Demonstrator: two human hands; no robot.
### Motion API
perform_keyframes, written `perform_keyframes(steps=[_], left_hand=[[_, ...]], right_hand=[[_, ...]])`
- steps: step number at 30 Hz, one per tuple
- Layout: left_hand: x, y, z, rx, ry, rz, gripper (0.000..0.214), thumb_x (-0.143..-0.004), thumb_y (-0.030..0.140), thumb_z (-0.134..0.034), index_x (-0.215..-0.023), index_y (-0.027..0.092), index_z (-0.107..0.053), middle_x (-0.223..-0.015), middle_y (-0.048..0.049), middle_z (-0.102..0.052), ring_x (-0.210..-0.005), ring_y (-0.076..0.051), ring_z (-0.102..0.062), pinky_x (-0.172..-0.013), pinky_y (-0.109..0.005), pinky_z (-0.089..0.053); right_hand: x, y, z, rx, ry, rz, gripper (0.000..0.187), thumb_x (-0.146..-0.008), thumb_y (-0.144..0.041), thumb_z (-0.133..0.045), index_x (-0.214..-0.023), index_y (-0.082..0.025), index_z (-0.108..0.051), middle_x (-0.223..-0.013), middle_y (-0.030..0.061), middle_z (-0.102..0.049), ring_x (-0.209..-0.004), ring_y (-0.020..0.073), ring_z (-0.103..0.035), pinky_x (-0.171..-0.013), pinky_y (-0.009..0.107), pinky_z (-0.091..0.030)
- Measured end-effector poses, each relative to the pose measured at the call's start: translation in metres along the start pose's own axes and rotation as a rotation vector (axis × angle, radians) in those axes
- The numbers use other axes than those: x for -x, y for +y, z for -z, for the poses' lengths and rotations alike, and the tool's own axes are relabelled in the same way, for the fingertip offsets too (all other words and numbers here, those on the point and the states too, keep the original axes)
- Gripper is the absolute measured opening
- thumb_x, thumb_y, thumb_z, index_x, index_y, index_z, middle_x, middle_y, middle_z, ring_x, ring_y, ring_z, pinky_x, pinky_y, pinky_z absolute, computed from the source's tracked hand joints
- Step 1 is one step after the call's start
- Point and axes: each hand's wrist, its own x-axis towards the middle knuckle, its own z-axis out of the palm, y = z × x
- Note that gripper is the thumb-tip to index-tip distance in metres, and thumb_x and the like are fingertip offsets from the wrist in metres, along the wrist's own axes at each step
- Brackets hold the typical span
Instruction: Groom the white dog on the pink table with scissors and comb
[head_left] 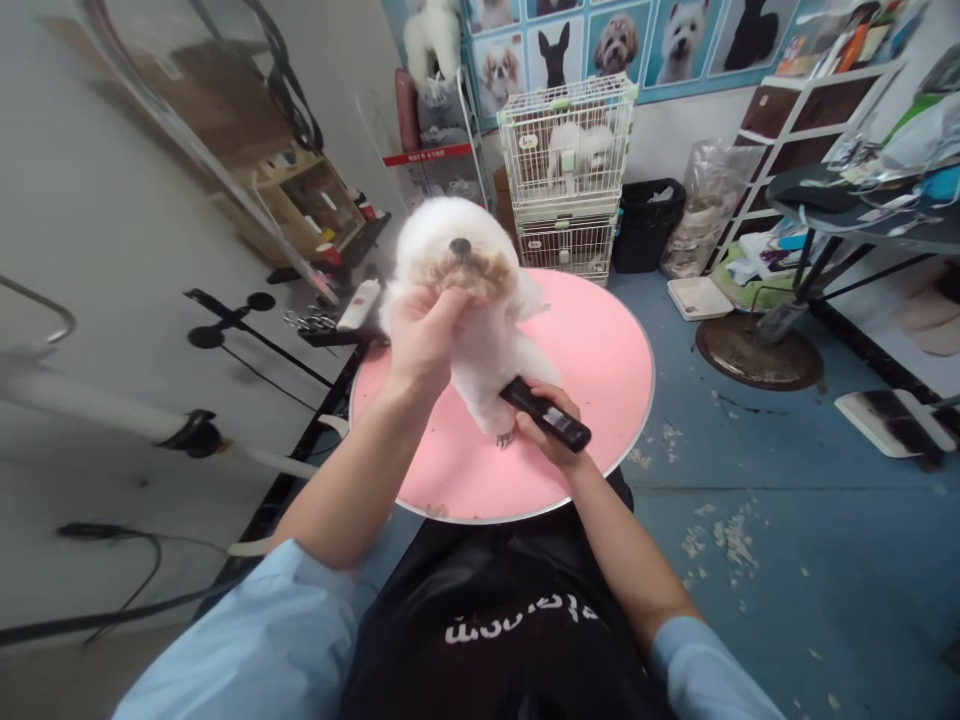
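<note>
A fluffy white dog [487, 350] sits upright on a round pink grooming table [600, 330], its nose tipped up toward me. The fur around its muzzle is stained brown. With closed fingers my left hand [426, 335] grips the fur under the dog's chin. My right hand [553, 425] is wrapped round a black hair clipper [546, 413], low at the dog's chest and front leg. The clipper's head end points up and left, close to the white fur; whether it touches cannot be told. One front paw [504, 439] shows beside my right hand.
Behind the table stand stacked wire cages [566, 150], another white dog in the upper one, and a black bin [649, 225]. At the left, a tool tray [337, 337] holds scissors and a white bottle [360, 303]. A second table [847, 210] stands right; fur clumps [735, 540] litter the floor.
</note>
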Motion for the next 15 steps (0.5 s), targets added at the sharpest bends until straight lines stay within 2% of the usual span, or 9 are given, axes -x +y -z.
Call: perform_keyframes(steps=[2,4,7,10,12,15], left_hand=[[0.0,-0.001,0.001,0.012,0.007,0.003,0.011,-0.068,0.023,-0.064,-0.066,0.013,-0.058,-0.056,0.0008,-0.053,-0.048,-0.004,-0.04,-0.043,-0.015,-0.029],[-0.001,-0.001,0.001,0.014,0.012,0.009,0.012,-0.068,0.023,-0.063,-0.065,0.013,-0.058,-0.056,0.0007,-0.053,-0.047,-0.004,-0.039,-0.043,-0.016,-0.027],[-0.003,-0.002,-0.003,-0.007,0.013,0.005,0.012,-0.07,0.024,-0.063,-0.067,0.013,-0.06,-0.058,-0.0001,-0.055,-0.047,-0.004,-0.039,-0.043,-0.016,-0.027],[-0.001,-0.003,-0.001,-0.039,0.008,-0.013,0.016,-0.073,0.027,-0.063,-0.068,0.012,-0.063,-0.057,-0.0003,-0.056,-0.048,-0.004,-0.039,-0.045,-0.016,-0.03],[0.008,-0.011,0.007,-0.124,0.013,-0.029,0.02,-0.075,0.031,-0.062,-0.068,0.012,-0.064,-0.056,-0.0006,-0.056,-0.05,-0.005,-0.042,-0.049,-0.017,-0.033],[0.039,-0.043,0.03,-0.368,0.06,-0.028,0.026,-0.078,0.036,-0.061,-0.077,0.011,-0.069,-0.065,-0.0032,-0.062,-0.061,-0.01,-0.054,-0.06,-0.02,-0.043]], right_hand=[[-0.001,0.006,-0.002,0.059,-0.023,-0.029,0.035,-0.074,-0.035,-0.076,-0.104,-0.024,-0.063,-0.116,0.0095,-0.07,-0.108,0.0277,-0.068,-0.097,0.048,-0.054],[0.001,0.007,0.0,0.078,0.014,-0.051,0.031,-0.075,-0.035,-0.075,-0.102,-0.025,-0.063,-0.111,0.0083,-0.072,-0.104,0.0268,-0.069,-0.095,0.048,-0.055],[0.004,0.001,0.004,-0.006,0.07,-0.025,0.031,-0.077,-0.034,-0.074,-0.104,-0.025,-0.062,-0.114,0.0075,-0.071,-0.108,0.026,-0.068,-0.097,0.047,-0.054],[0.003,0.0,0.0,-0.017,0.02,-0.036,0.037,-0.074,-0.035,-0.078,-0.106,-0.025,-0.063,-0.119,0.0088,-0.07,-0.11,0.0272,-0.067,-0.098,0.046,-0.053],[0.003,0.003,-0.003,0.048,-0.003,-0.135,0.036,-0.072,-0.036,-0.078,-0.103,-0.023,-0.065,-0.112,0.0088,-0.072,-0.101,0.0267,-0.07,-0.093,0.045,-0.056],[0.008,0.002,0.001,0.095,0.126,-0.319,0.03,-0.073,-0.037,-0.076,-0.096,-0.021,-0.066,-0.101,0.0071,-0.073,-0.092,0.0242,-0.07,-0.089,0.043,-0.057]])
